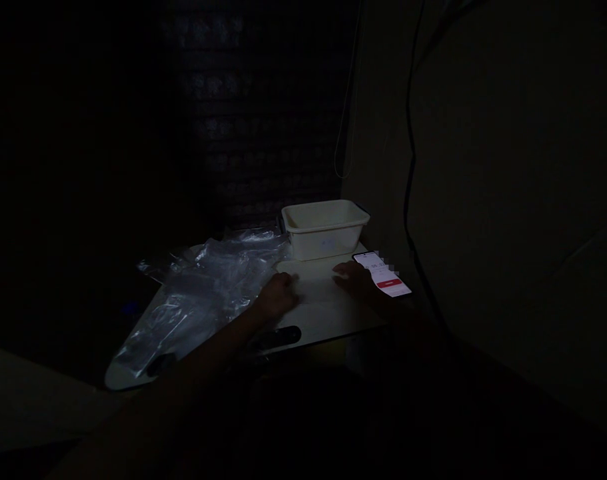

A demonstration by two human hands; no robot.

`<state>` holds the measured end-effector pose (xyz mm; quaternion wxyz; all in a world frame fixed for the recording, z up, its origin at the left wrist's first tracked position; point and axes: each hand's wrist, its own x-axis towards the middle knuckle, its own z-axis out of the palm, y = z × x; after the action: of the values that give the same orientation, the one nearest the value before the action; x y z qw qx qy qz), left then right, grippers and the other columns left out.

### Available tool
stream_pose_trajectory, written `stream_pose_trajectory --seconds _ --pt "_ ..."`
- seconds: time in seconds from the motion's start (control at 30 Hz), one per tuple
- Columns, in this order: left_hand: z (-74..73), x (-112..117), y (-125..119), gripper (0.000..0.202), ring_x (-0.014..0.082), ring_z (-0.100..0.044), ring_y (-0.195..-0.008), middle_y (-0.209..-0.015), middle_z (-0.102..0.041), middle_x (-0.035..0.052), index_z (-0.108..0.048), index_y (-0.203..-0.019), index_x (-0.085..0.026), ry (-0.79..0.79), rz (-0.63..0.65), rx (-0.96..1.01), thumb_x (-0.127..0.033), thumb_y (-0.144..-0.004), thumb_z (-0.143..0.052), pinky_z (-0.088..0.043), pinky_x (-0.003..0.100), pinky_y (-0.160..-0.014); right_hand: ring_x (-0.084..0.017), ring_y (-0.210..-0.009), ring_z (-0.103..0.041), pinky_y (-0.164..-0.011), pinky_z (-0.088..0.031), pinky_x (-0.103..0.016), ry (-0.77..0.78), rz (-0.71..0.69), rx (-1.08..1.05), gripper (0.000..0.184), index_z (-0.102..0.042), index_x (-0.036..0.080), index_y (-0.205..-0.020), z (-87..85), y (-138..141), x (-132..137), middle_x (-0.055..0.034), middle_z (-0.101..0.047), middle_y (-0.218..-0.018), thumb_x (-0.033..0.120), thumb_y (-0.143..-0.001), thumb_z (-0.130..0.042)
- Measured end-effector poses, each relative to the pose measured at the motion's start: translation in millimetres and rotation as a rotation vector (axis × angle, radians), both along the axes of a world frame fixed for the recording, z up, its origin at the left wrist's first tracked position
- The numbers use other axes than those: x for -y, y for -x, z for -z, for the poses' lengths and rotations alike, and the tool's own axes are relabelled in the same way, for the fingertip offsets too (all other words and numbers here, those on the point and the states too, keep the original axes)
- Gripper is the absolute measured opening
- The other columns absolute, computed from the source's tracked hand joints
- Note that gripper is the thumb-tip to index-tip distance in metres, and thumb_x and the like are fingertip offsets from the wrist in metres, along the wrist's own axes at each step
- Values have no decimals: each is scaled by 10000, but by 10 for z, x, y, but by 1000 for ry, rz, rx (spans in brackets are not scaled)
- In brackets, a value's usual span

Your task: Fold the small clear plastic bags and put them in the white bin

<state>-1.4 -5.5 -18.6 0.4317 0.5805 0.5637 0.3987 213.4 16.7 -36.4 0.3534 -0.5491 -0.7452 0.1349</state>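
Observation:
The scene is very dark. My left hand [279, 295] rests on the pale table top [323, 310], its fingers curled, right at the edge of a heap of clear plastic bags [203, 293]. Nothing shows inside it. My right hand [352, 277] lies on the table with its fingers stretched toward a lit phone [383, 273] that lies flat on the table's right side. The fingertips are at the phone's left edge.
A white plastic tub [324, 229] stands at the back of the table, just behind both hands. A dark flat object [278, 337] lies near the table's front edge. A wall [508, 200] with hanging cables rises on the right. Everything else is black.

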Motion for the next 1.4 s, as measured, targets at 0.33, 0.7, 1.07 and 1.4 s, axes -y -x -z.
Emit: stream_pose_trajectory --seconds 0.33,0.7,1.07,1.4 --pt "155 119 -190 466 249 -340 -1120 -1195 -415 132 -395 -1133 -140 -438 192 -786 -187 -676 -474 -279 389 -912 -252 -1173 -333 -930 -225 -504 -205 -26 557 382 -448 154 -1161 209 127 193 -141 -412 -1250 263 -824 -303" --pt "165 102 -185 477 240 -306 -1156 -1231 -391 149 -349 -1181 -125 -392 208 -888 -148 -707 -405 -268 411 -907 -267 -1169 -336 -915 -234 -527 -207 -9 558 416 -424 125 -1183 309 100 181 -166 -406 -1247 294 -830 -281" --pt "107 135 -150 408 259 -310 -1167 -1239 -393 177 -420 -1137 -113 -396 291 -958 -157 -734 -377 -254 444 -909 -276 -1159 -346 -902 -257 -526 -213 -10 570 420 -412 122 -1194 323 95 169 -174 -411 -1241 288 -828 -290" --pt "313 -105 75 438 237 -235 -1222 -1299 -326 158 -380 -1204 -121 -493 225 -794 -191 -772 -388 -212 413 -962 -252 -1164 -346 -906 -268 -506 -204 -4 609 430 -397 107 -1204 316 99 169 -158 -404 -1251 286 -837 -262"
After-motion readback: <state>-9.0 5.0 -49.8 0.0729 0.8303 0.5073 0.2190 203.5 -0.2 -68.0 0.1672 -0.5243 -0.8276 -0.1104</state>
